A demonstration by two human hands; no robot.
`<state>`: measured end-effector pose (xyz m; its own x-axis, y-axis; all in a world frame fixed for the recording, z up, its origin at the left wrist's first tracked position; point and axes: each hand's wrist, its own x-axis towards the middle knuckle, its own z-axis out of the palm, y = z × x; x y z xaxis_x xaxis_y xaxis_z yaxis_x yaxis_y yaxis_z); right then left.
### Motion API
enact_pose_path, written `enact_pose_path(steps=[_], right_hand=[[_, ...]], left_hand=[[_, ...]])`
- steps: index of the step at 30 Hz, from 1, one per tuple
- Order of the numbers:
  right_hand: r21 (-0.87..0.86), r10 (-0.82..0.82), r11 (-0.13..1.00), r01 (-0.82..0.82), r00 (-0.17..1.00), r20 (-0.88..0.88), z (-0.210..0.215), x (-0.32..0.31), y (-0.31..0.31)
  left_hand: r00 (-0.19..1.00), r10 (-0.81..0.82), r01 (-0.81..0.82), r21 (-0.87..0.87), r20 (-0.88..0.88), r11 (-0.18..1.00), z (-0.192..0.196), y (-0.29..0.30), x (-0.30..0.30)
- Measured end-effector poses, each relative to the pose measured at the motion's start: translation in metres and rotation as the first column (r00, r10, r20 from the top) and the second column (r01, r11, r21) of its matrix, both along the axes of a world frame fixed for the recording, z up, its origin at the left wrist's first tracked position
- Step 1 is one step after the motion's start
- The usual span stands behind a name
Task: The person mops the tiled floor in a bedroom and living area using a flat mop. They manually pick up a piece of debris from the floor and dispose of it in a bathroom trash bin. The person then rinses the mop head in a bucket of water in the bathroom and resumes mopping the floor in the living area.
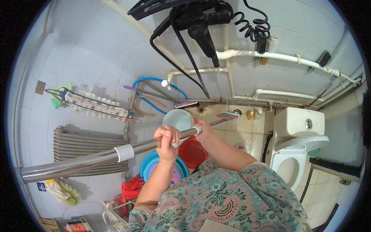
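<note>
A long shiny metal pole (pixel 77 165) with white collars runs from the left edge toward the floor at the back. A flat grey and orange head (pixel 228 115), like a squeegee or flat mop, shows at its far end. My left hand (pixel 167 142) is closed around the middle of the pole, and something small and white shows beneath the fingers. Farther along, my right hand (pixel 203 134) grips the pole by a white collar. Under the forearms are a white bucket (pixel 179 119), a red basin (pixel 192 154) and nested blue basins (pixel 148 164).
A thin stream of water falls from the black tap fixture (pixel 203 38) above the tiled floor. To the right stands a white toilet (pixel 299 143) with its lid raised. A radiator (pixel 89 152) lines the left wall. Bottles (pixel 258 113) and a purple brush (pixel 187 104) are by the back wall.
</note>
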<state>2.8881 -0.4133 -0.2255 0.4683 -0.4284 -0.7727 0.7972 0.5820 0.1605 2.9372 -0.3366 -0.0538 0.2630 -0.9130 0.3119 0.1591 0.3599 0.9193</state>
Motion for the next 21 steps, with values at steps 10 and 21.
enact_pose_path(steps=[10,21], right_hand=[[0.038,0.211,0.977,-0.208,0.969,-0.129,-0.108,-0.039,-0.035],[0.012,0.009,1.0,-0.009,1.0,-0.016,0.001,0.008,0.013]], left_hand=[[0.99,-0.041,0.064,-0.172,0.136,0.983,0.116,0.028,-0.026],[0.989,-0.027,0.045,-0.119,0.142,0.992,-0.024,0.017,-0.002]])
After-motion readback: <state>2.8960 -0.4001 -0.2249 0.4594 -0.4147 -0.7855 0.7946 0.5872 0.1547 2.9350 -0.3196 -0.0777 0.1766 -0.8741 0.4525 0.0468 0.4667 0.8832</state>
